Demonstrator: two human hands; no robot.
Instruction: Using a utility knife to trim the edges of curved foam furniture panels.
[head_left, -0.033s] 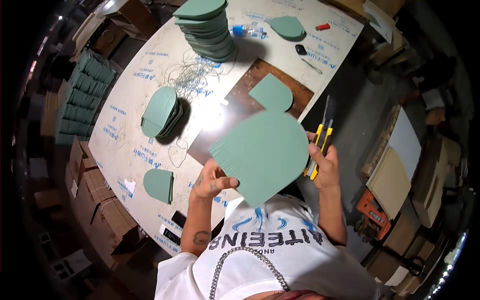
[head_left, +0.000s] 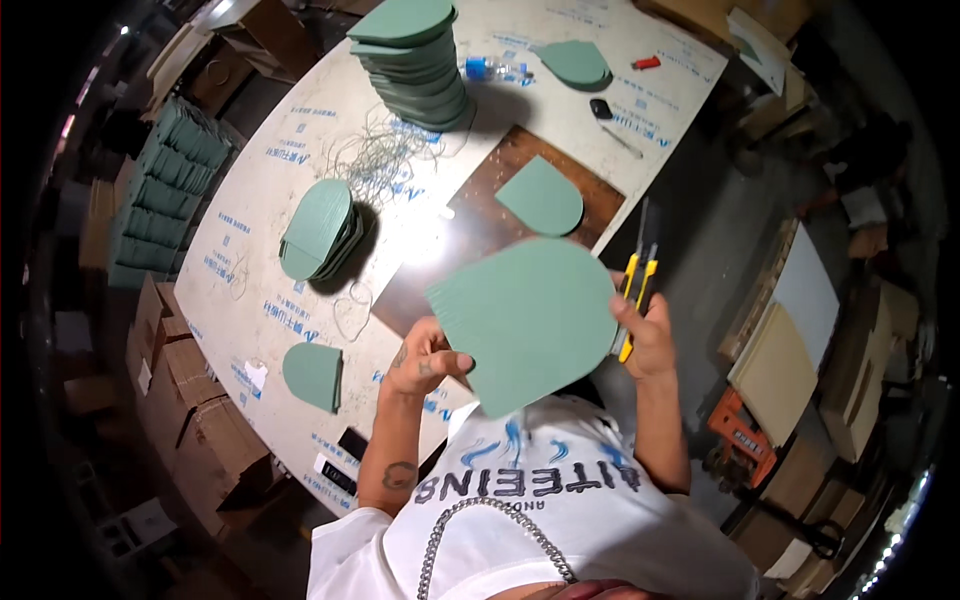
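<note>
A sage-green sheet piece point(head_left: 530, 320), rounded at one end and straight at the other, is held up over the table's near edge. My left hand point(head_left: 425, 362) grips its straight edge, thumb on top and fingers underneath. At its rounded right edge, my right hand point(head_left: 645, 335) is closed round a yellow-and-black utility knife point(head_left: 638, 295), whose dark tip points away from me. The right thumb rests by the piece's rim; whether it presses on it is hard to tell. Just beyond, a smaller green piece point(head_left: 541, 196) of like shape lies on a brown board point(head_left: 600, 195).
On the white table point(head_left: 240, 290) stand a tall green stack point(head_left: 415, 85), a shorter stack point(head_left: 318, 230) and smaller green piles. Tangled string point(head_left: 375, 165), a bottle point(head_left: 495, 69) and a red object point(head_left: 646, 62) lie there too. Cartons point(head_left: 215, 440) flank the left; boards point(head_left: 775, 355) lean at right.
The held green piece has tilted a little, its straight edge looking narrower. The utility knife has shifted slightly left with my right hand. The view has moved a little.
</note>
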